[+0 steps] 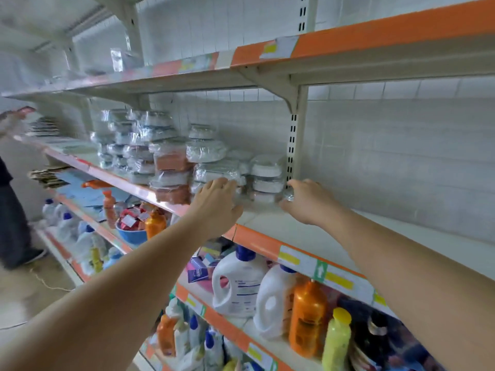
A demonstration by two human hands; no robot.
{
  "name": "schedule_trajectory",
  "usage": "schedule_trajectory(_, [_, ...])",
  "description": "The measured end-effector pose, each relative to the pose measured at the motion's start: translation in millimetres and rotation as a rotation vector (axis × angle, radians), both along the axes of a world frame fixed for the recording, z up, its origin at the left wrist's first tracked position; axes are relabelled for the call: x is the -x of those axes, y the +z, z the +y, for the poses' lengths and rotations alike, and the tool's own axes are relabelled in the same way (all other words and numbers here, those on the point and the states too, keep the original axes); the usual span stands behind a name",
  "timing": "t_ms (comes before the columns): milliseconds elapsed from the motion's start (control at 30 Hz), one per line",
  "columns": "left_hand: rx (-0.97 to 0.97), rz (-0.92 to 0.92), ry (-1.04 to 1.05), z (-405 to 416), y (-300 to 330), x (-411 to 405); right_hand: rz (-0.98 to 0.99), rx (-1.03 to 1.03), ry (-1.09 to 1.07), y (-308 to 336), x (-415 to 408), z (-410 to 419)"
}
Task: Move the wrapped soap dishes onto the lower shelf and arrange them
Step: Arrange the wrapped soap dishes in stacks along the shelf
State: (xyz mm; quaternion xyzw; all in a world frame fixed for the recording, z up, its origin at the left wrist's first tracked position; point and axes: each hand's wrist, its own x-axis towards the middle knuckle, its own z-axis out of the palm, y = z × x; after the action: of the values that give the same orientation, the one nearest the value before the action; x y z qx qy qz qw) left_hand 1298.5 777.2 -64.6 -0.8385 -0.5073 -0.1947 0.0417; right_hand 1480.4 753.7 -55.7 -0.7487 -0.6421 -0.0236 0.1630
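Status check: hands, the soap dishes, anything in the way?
Left hand and right hand both on the rightmost wrapped soap dishes; grip unclear through blur. Dishes stacked on the shelf. Nothing blocking.

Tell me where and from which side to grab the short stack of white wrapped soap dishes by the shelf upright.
Probably best clasped by its two side walls, coming in from the open shelf front. The stack of white wrapped soap dishes is wide, flat and slick with film, so fingers under the bottom dish should steady it. The right hand is already at its right side; the left hand is on the neighbouring stack.
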Motion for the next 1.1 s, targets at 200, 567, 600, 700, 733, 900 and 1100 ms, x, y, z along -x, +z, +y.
schedule_trajectory(200, [-0.051,0.017,0.038,84.3,-1.2,15.1,0.088,-0.086,0.044,3.8,16.1,95.1])
schedule_trajectory(567, [-0.138,-0.020,0.144,207.1,22.6,23.0,0.223,-0.108,-0.188,1.6,7.7,221.5])
schedule_trajectory(600, [-0.140,-0.017,0.151,216.3,24.4,23.1,0.221,-0.100,-0.201,0.5,7.2,228.3])
schedule_trajectory(700, [-0.105,0.010,0.158,238.3,28.5,25.5,0.177,-0.071,-0.241,-6.0,9.3,242.6])
schedule_trajectory(733, [-0.082,0.022,0.152,244.7,29.8,26.7,0.163,-0.066,-0.261,-7.7,10.9,246.9])
schedule_trajectory(900, [-0.009,0.034,0.140,269.5,39.8,28.7,0.187,-0.084,-0.403,-7.2,15.1,266.8])
schedule_trajectory(1100, [-0.082,-0.056,0.053,285.8,36.4,31.3,0.236,-0.161,-0.449,-4.3,16.5,266.7])
